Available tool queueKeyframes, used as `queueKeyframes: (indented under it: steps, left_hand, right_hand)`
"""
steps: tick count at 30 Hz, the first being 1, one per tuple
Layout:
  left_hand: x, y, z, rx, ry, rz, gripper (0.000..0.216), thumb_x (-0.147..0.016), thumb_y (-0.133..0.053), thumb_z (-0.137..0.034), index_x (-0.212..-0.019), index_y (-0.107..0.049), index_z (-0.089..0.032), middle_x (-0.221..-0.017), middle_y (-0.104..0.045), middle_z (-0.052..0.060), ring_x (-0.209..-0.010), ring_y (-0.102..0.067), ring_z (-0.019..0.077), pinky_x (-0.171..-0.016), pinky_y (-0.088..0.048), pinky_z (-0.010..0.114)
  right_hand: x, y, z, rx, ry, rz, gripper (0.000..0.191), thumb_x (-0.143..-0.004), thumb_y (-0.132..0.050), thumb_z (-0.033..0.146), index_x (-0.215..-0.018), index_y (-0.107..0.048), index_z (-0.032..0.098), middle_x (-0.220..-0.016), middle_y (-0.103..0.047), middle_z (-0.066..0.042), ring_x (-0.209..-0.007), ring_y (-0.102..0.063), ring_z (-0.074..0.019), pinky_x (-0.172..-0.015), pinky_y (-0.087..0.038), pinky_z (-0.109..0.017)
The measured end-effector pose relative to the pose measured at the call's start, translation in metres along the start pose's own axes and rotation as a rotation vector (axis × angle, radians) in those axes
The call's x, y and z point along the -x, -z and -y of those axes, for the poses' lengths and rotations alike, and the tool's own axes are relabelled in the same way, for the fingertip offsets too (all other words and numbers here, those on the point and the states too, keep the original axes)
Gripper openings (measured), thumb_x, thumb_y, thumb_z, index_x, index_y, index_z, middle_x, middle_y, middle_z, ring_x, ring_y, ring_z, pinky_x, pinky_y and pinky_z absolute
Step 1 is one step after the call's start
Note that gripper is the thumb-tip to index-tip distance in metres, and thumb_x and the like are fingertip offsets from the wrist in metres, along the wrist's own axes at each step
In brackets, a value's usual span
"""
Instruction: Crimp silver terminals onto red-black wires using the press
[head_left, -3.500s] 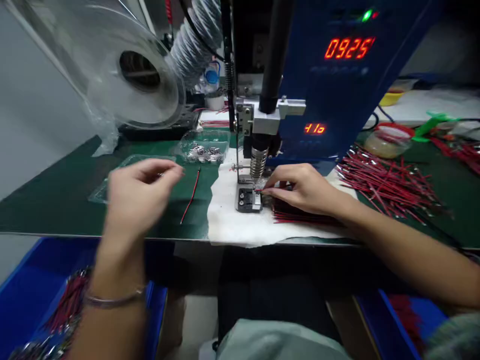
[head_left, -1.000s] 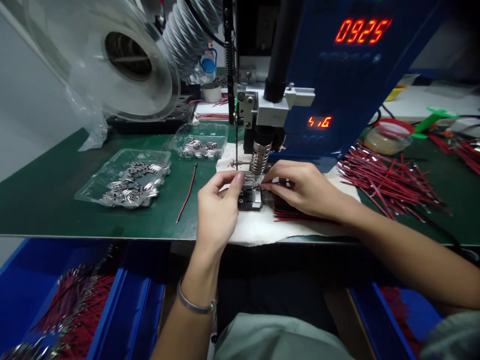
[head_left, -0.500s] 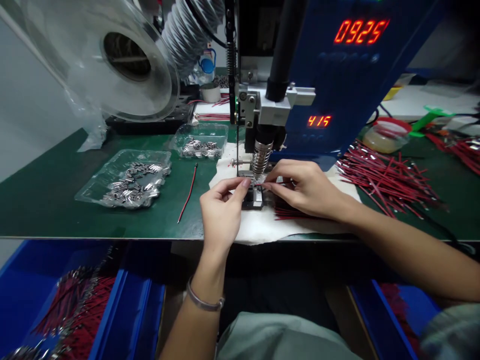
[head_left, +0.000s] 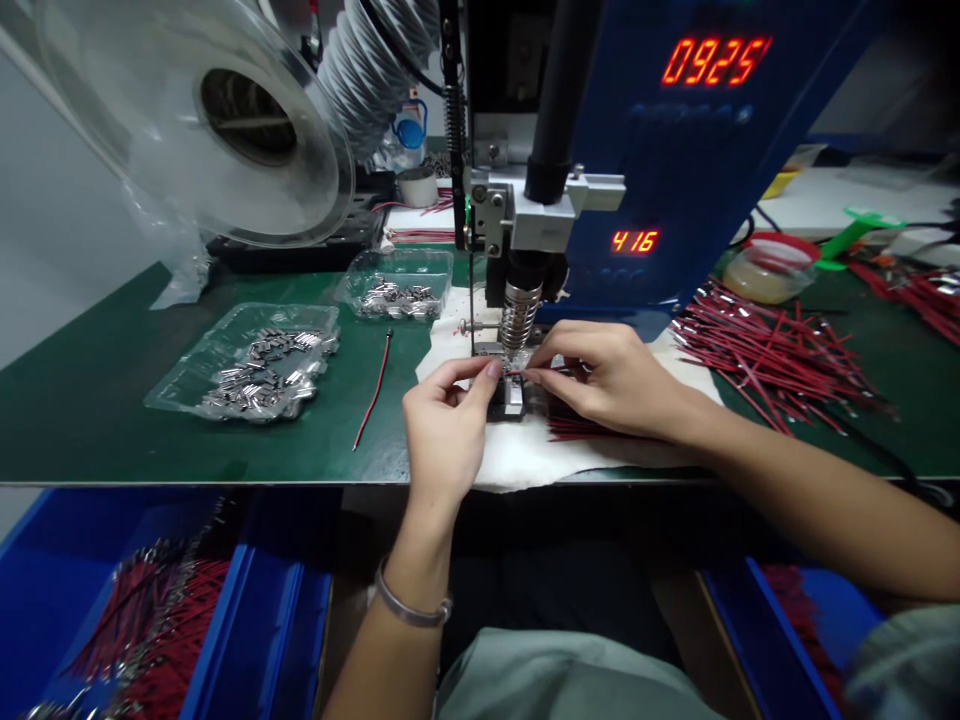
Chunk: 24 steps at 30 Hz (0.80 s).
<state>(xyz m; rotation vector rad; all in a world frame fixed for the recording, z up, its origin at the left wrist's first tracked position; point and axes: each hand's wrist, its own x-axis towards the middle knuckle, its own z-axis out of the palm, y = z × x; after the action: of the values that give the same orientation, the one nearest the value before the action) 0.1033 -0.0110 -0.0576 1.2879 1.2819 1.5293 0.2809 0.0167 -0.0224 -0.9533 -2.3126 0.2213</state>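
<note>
My left hand (head_left: 448, 420) is closed in a pinch at the left side of a small metal fixture (head_left: 513, 396); what its fingertips hold is too small to make out. From the right, my right hand (head_left: 611, 375) pinches a thin red wire, its end reaching the fixture under the tip of a soldering machine (head_left: 520, 315). The spring-wrapped tip hangs just above both sets of fingertips. Beneath my right hand, a bunch of red and black wires (head_left: 581, 425) lies on a white cloth (head_left: 517, 465). A single red wire (head_left: 373, 390) with a dark end lies left of my left hand.
Two clear plastic trays hold small metal cylinders, one tray (head_left: 169, 395) nearer, the other (head_left: 448, 262) behind. A wire pile (head_left: 765, 350) and a red-rimmed jar (head_left: 765, 275) stand right. Blue bins (head_left: 251, 610) sit below the table edge. A large clear disc (head_left: 172, 170) overhangs the left.
The machine's lower red display has gone from 415 to 416. Both hands stay at the fixture, with hardly any movement. The view has shifted slightly.
</note>
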Motion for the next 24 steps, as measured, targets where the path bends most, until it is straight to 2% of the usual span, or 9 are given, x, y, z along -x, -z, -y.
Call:
queueKeyframes:
  steps: [4,8,13,24]
  left_hand:
    - [-0.0004,-0.0011,-0.0008,-0.007,-0.019,0.010,0.025,-0.076,-0.069,-0.037,-0.087,-0.073,-0.016,-0.080,-0.070,0.007,-0.067,-0.060,0.0143,-0.056,-0.044,0.022]
    - [-0.0014,-0.0019,-0.0007,0.069,-0.003,0.003,0.024,-0.073,-0.072,-0.034,-0.086,-0.070,-0.014,-0.085,-0.070,0.008,-0.067,-0.060,0.0130,-0.057,-0.044,0.021]
    - [-0.0015,-0.0020,-0.0012,0.115,0.076,-0.022,0.028,-0.068,-0.076,-0.036,-0.082,-0.066,-0.013,-0.078,-0.069,0.006,-0.057,-0.055,0.0091,-0.052,-0.042,0.019]
    - [-0.0005,-0.0029,-0.0028,0.100,0.076,-0.069,0.024,-0.067,-0.077,-0.034,-0.073,-0.068,-0.013,-0.065,-0.065,0.003,-0.051,-0.050,0.0076,-0.048,-0.038,0.018]
  right_hand:
    - [0.0004,0.0000,-0.0004,-0.001,0.000,-0.002,0.011,-0.086,-0.058,0.022,-0.086,-0.066,0.016,-0.085,-0.066,-0.005,-0.076,-0.060,-0.0158,-0.066,-0.042,-0.026]
    - [-0.0001,-0.0003,0.0001,0.001,0.004,-0.009,0.011,-0.086,-0.058,0.022,-0.085,-0.066,0.016,-0.084,-0.066,-0.005,-0.075,-0.060,-0.0154,-0.066,-0.042,-0.026]
    - [-0.0002,-0.0005,0.0012,0.010,0.009,-0.024,0.011,-0.086,-0.058,0.022,-0.085,-0.067,0.015,-0.084,-0.067,-0.005,-0.075,-0.060,-0.0152,-0.066,-0.042,-0.025]
    - [0.0017,-0.0019,0.0034,0.046,-0.022,-0.057,0.010,-0.085,-0.060,0.021,-0.086,-0.068,0.016,-0.085,-0.067,-0.004,-0.074,-0.060,-0.0148,-0.064,-0.042,-0.025]
